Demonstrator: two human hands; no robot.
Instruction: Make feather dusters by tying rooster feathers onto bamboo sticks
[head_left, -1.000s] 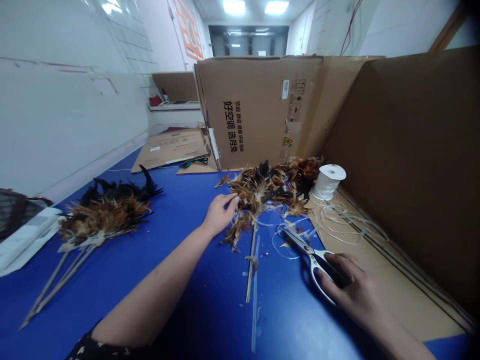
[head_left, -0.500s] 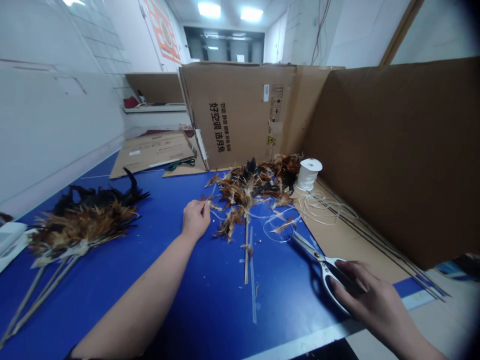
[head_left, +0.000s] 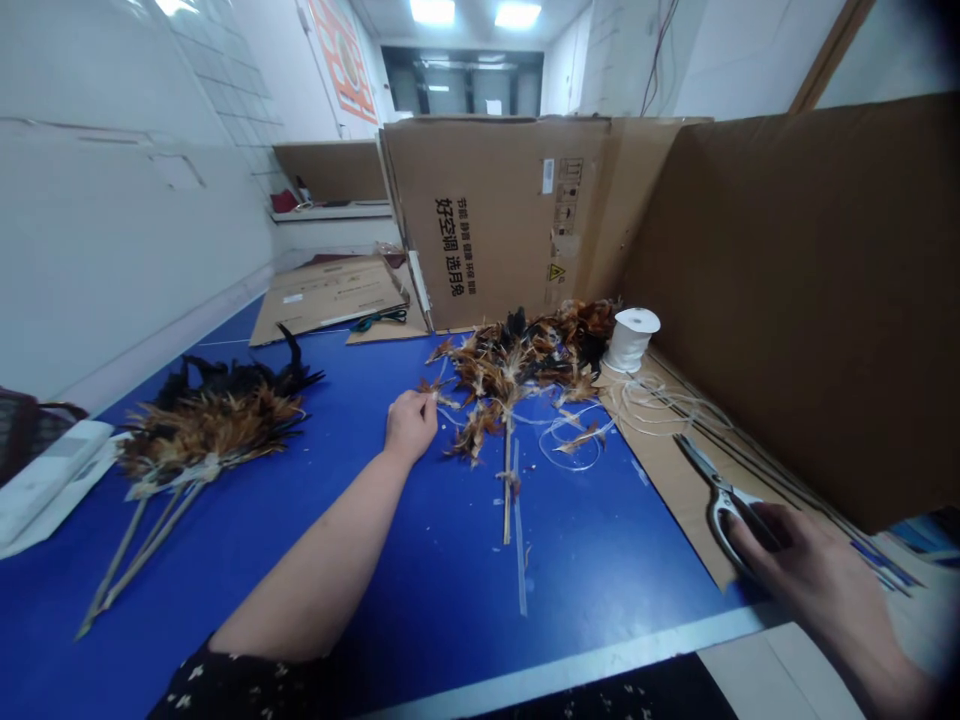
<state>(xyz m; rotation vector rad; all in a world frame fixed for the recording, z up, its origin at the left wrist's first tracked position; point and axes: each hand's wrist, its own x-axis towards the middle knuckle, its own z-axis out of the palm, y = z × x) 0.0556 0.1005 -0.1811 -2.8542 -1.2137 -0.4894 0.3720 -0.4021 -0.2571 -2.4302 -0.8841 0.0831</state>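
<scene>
In the head view, with the heap of feathers (head_left: 517, 365) taken as the clock's centre and twelve pointing away from the person, the main change from half a second ago is in the right hand (head_left: 814, 560): its scissors (head_left: 720, 490), whose tips were beside the looped cord (head_left: 577, 469), are now over the cardboard sheet (head_left: 667, 490) at four o'clock. The right fingers are curled round the scissor handles, partly covering them. The left hand (head_left: 411, 427), at eight o'clock, has its fingers pinched together on a small brown feather (head_left: 428, 388), just beside the heap; a second ago it was touching the heap. The heap lies on the blue table (head_left: 360, 560), ragged, brown with black patches, a thin stick (head_left: 508, 500) running out at six o'clock. A strip of clear tape (head_left: 520, 550) lies beside that stick. The white spool (head_left: 631, 342) stands upright at three o'clock. At nine o'clock, well apart, lies a feather bundle (head_left: 214, 430) with bare sticks (head_left: 152, 547). A printed carton (head_left: 502, 220) walls off twelve o'clock, and a brown cardboard panel (head_left: 802, 300) closes in two o'clock. Green-handled scissors (head_left: 380, 320) lie at eleven.
</scene>
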